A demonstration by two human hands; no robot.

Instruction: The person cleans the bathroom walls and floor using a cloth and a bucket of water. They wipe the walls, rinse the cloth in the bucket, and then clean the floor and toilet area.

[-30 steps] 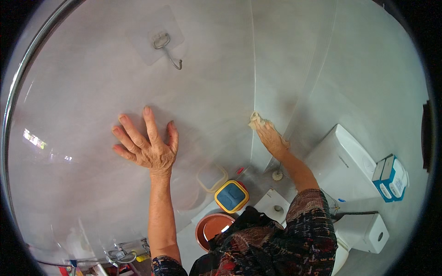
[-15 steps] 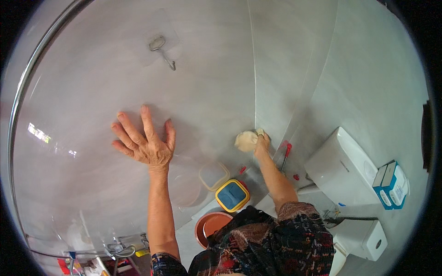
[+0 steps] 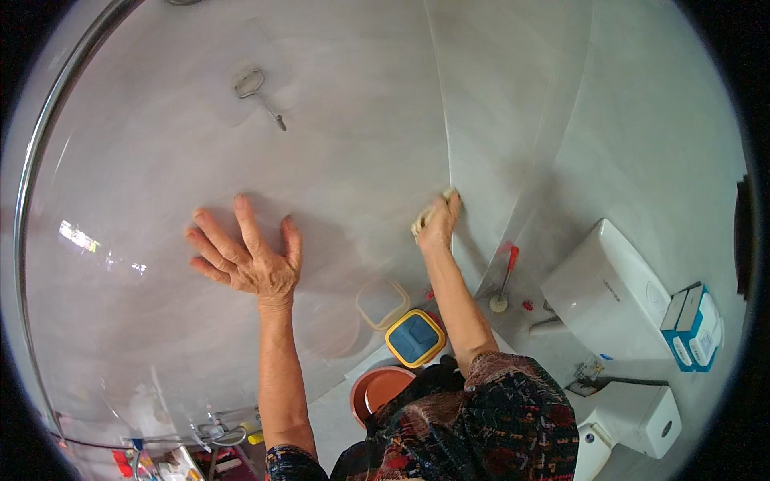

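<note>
My left hand (image 3: 253,258) lies open with spread fingers against the glossy grey-white wall (image 3: 337,144). My right hand (image 3: 437,227) is closed around a cream cloth (image 3: 419,224), pressed to the wall beside the vertical seam where two panels meet. Most of the cloth is hidden in my grip; only bits of it stick out past the fingers. Above my left hand, a metal hook (image 3: 261,98) hangs on a clear patch on the wall.
Below my hands are a yellow-rimmed box with a blue lid (image 3: 415,338) and a terracotta-coloured basin (image 3: 365,393). On the right, a red-handled brush (image 3: 507,276) stands near a white cistern (image 3: 605,293) with blue-and-white boxes (image 3: 691,329). A curved metal rail (image 3: 30,192) runs along the left.
My right hand has moved up and slightly left along the wall, and the cloth is now more bunched under its fingers. My left hand stays spread on the wall. The view has shifted slightly.
</note>
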